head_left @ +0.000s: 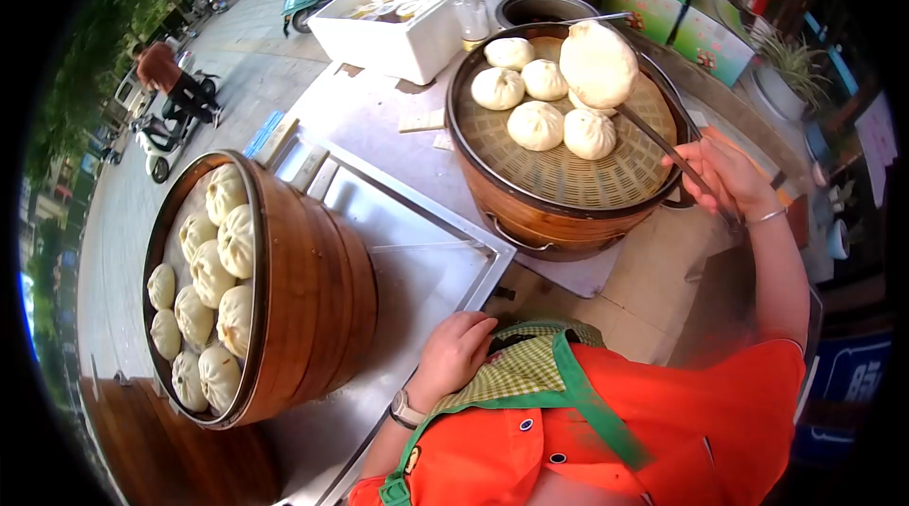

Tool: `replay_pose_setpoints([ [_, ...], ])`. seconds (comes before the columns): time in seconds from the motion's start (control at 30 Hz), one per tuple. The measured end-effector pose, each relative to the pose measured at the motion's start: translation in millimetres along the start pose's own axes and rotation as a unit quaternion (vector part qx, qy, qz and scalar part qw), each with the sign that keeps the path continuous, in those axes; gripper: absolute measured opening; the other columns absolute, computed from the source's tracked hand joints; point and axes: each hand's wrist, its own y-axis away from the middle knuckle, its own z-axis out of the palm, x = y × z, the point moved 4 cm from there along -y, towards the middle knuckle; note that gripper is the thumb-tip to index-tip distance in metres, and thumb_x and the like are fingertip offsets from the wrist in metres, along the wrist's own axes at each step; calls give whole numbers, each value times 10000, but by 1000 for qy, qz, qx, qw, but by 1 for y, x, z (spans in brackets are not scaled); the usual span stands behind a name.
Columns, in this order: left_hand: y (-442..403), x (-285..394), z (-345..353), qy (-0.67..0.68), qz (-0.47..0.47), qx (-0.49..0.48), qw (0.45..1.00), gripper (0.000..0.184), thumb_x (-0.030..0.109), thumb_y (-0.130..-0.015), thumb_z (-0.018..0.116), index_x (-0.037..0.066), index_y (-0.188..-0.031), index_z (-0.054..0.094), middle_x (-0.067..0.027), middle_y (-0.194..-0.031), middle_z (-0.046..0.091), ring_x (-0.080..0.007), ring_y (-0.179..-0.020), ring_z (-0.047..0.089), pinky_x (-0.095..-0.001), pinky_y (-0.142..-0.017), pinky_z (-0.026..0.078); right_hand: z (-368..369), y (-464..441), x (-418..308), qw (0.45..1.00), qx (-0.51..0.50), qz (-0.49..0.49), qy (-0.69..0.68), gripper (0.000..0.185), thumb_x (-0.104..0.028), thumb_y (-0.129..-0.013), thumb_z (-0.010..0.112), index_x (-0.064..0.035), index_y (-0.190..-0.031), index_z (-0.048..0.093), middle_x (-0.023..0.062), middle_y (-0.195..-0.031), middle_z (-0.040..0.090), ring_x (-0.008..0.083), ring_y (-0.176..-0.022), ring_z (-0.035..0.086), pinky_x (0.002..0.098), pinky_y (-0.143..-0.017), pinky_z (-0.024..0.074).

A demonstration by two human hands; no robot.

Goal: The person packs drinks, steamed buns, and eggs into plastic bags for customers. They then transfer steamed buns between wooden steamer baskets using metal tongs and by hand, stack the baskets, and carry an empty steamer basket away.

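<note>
My right hand (724, 175), a bangle at its wrist, is closed around a thin dark stick-like utensil (663, 146). At the utensil's far end a pale, round, bun-like piece (598, 64) is raised over the right bamboo steamer (559, 233); how it is held there is hidden. Below it, several pleated steamed buns (536, 125) sit on the woven steamer base. My left hand (453, 359), wearing a watch, rests against the checked apron (511, 355) at my waist, fingers loosely bent and holding nothing visible.
A tall bamboo steamer (312, 288) full of buns (210, 274) stands left on the metal counter (407, 269). Behind are a white foam box (393, 37), a dark pot (544, 6) and stacked green cartons (644, 9). A person (169, 75) and scooters (308, 0) are on the pavement.
</note>
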Motion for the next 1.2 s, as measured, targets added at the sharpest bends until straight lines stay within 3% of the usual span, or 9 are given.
replay_pose_setpoints([
  [0.27,88,-3,-29,-51,-99,101,989,234,51,-718,600,27,-949,571,-107,-917,567,-285,-842,554,-369,-715,463,279,-139,-137,936,-202,-148,248,498,-524,-837,518,-27,-841,551,3,-598,514,27,-407,454,171,-358,385],
  [0.4,148,-9,-34,-99,-158,174,967,231,53,-713,626,35,-937,576,-101,-900,575,-281,-812,566,-367,-677,478,445,-194,-182,771,-169,-289,542,550,-510,-833,525,29,-726,552,90,-623,539,139,-421,498,275,-386,411],
  [0.47,174,-7,-34,-116,-187,195,956,232,67,-720,634,36,-943,580,-98,-902,579,-278,-819,569,-368,-681,481,507,-191,-187,721,-160,-334,586,606,-511,-813,540,89,-752,603,203,-703,600,301,-611,600,397,-559,481],
  [0.5,185,-5,-35,-124,-210,211,947,239,72,-719,637,37,-949,582,-95,-908,582,-275,-822,570,-365,-684,483,540,-219,-179,657,-121,-433,606,555,-496,-809,552,50,-768,642,196,-811,630,307,-743,616,410,-670,479],
  [0.6,208,-3,-39,-139,-242,230,932,253,86,-720,646,43,-962,588,-88,-924,589,-271,-835,572,-356,-692,486,582,-216,-169,618,-74,-423,658,487,-461,-802,577,18,-826,660,166,-861,639,295,-834,610,401,-719,476],
  [0.63,212,-3,-39,-139,-248,232,930,250,87,-720,646,49,-961,591,-85,-928,590,-271,-835,572,-356,-693,486,584,-210,-173,628,-81,-361,685,472,-475,-806,568,-75,-1047,637,104,-1052,624,257,-1000,582,395,-833,458],
  [0.77,215,-6,-42,-120,-250,222,935,246,86,-720,647,54,-958,593,-84,-935,593,-272,-833,571,-358,-696,483,529,-199,-195,619,-74,-359,695,605,-580,-761,550,13,-823,650,160,-860,640,295,-858,608,383,-738,480],
  [1.0,166,-11,-46,-70,-211,159,962,214,31,-731,602,33,-946,605,-122,-932,592,-302,-844,564,-372,-737,462,235,-126,-168,687,151,-365,610,666,-587,-763,543,-25,-1120,542,198,-1006,608,328,-930,584,391,-795,459],
  [1.2,108,-19,-32,-40,-148,75,985,225,14,-736,591,23,-960,599,-128,-931,588,-312,-840,560,-379,-731,452,36,-6,-52,723,291,-132,612,697,-523,-734,613,-23,-1200,479,197,-1077,580,334,-1015,542,382,-824,449],
])
